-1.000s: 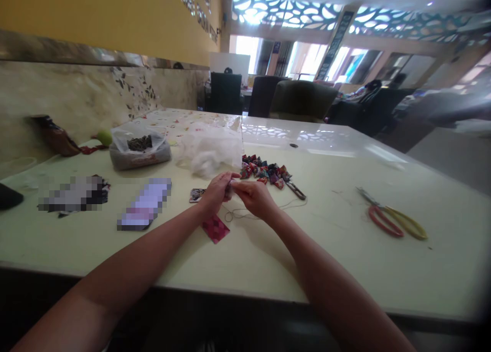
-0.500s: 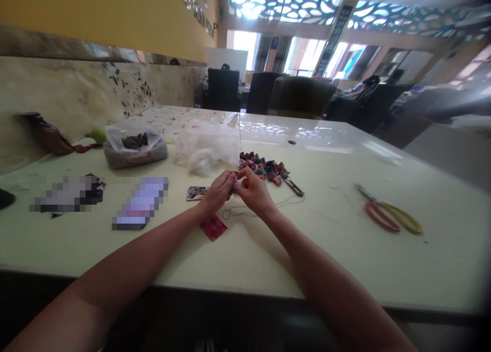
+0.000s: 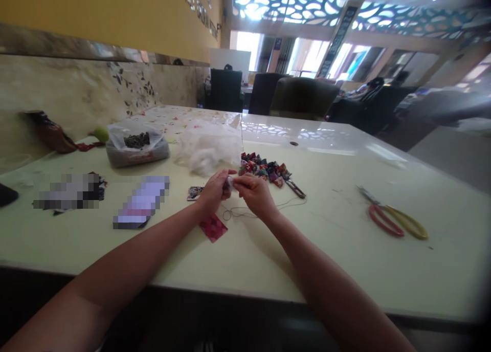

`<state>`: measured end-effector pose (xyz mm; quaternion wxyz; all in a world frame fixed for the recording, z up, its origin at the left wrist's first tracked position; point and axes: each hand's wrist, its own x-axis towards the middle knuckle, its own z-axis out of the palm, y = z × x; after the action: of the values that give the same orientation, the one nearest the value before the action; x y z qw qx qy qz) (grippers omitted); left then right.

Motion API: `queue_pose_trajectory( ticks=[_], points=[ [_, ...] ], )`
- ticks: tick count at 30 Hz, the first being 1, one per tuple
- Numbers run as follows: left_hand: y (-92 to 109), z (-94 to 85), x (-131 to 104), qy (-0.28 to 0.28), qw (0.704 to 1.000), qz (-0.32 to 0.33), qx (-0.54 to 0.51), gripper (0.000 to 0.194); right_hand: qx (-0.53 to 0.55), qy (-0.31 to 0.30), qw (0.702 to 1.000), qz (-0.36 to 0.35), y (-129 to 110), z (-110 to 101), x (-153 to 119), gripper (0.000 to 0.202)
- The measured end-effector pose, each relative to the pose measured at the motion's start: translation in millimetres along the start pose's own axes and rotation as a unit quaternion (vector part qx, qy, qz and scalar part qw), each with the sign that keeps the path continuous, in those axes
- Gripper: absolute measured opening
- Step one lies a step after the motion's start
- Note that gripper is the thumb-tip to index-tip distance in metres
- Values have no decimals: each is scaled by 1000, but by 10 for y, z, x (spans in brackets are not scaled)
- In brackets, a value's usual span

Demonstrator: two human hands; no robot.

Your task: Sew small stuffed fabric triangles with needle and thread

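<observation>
My left hand point(image 3: 215, 191) is closed round a small pale, whitish piece point(image 3: 230, 181), seemingly cloth, mostly hidden by the fingers. From the other side my right hand point(image 3: 253, 192) pinches at its edge; whether a needle is in that pinch is too small to see. A loose dark thread point(image 3: 245, 212) lies in loops on the table below both hands. Beside my left wrist are a red patterned cloth square point(image 3: 215, 229) and a black-and-white patterned cloth piece point(image 3: 194, 193). Just beyond my right hand sits a pile of small folded, stuffed-looking cloth pieces point(image 3: 264, 167), with thread snips point(image 3: 296, 189) next to it.
White fluffy stuffing point(image 3: 205, 155) in clear plastic lies beyond my hands. Left of it stands a plastic bag point(image 3: 140, 157) of dark dried bits. A blurred phone-like object point(image 3: 141, 202) lies at left; scissors point(image 3: 387, 216) with red and yellow handles lie at right.
My right hand has turned and drawn slightly away from the left, with its fingers now pinched at the pale piece. More of that piece shows between the hands. The view has shifted slightly.
</observation>
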<state>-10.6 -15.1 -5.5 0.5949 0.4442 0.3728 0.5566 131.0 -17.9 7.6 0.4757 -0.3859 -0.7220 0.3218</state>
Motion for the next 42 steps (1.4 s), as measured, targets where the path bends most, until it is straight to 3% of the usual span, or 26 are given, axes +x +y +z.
queue_pose_trajectory(
  ticks=[5, 9, 14, 16, 21, 26, 29, 34, 38, 42],
  points=[
    [-9, 43, -57, -49, 997, 31, 52, 35, -118, 2, 992, -40, 1, -6, -19, 18],
    [-28, 72, -93, -83, 990, 63, 98, 36, -150, 20, 988, 7, -5, -11, -32, 5],
    [-44, 106, -126, -105, 984, 73, 121, 36, -215, 45, 973, 74, -2, 13, -22, 8],
    [-45, 105, -119, -93, 991, 50, 81, 33, -170, 53, 981, 74, 15, 21, -12, 13],
    [-27, 32, 9, 6, 998, -29, -55, 31, 51, 17, 997, 58, 2, -12, -7, 15],
    [14, -31, 104, 53, 989, -68, -117, 27, -69, -4, 997, -31, -72, -38, -43, 23],
    [42, -21, 56, 61, 994, -54, -71, 30, -158, -61, 983, -65, -73, -27, -58, 24],
    [80, 28, -88, 25, 998, 15, 61, 36, -263, -121, 956, -47, -31, -36, -49, 21],
    [76, 47, -82, 24, 999, 10, 30, 37, -235, -113, 964, -50, -12, -54, -37, 17],
    [46, 14, 28, 29, 995, -28, -87, 33, -169, -34, 983, -64, -52, -63, -51, 26]
  ],
)
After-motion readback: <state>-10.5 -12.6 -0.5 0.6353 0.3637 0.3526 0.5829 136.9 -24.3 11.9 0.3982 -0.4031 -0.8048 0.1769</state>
